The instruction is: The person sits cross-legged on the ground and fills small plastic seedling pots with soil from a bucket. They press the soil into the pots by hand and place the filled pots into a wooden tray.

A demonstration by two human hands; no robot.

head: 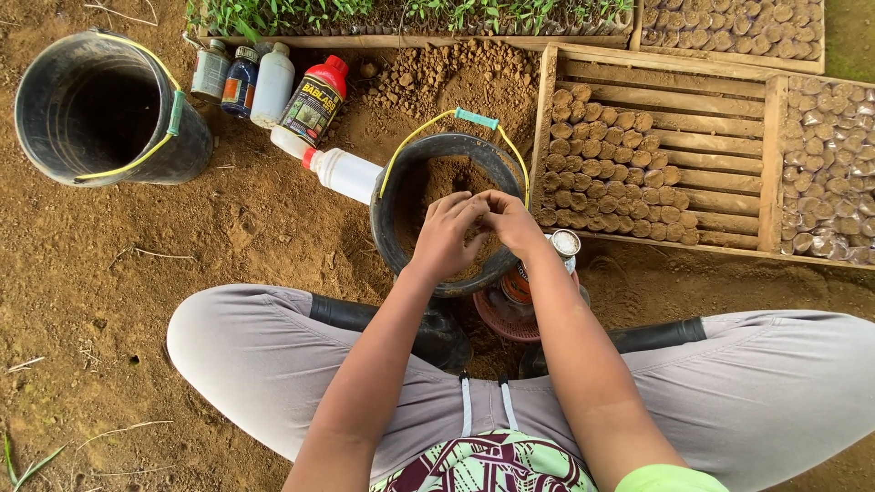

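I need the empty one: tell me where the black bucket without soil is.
In the head view, the empty black bucket lies tipped at the upper left on the dirt ground, left of the row of bottles.

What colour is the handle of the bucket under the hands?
Yellow, with a green grip, on the black bucket; head view shows it.

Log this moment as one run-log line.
left hand: over soil bucket, fingers meeting right | right hand: same, grasp unclear | wooden tray: part-filled with soil pots | empty bucket: on side

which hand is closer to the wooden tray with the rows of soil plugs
The right hand. It is over the soil bucket on the side next to the wooden tray. The left hand touches it on the far side.
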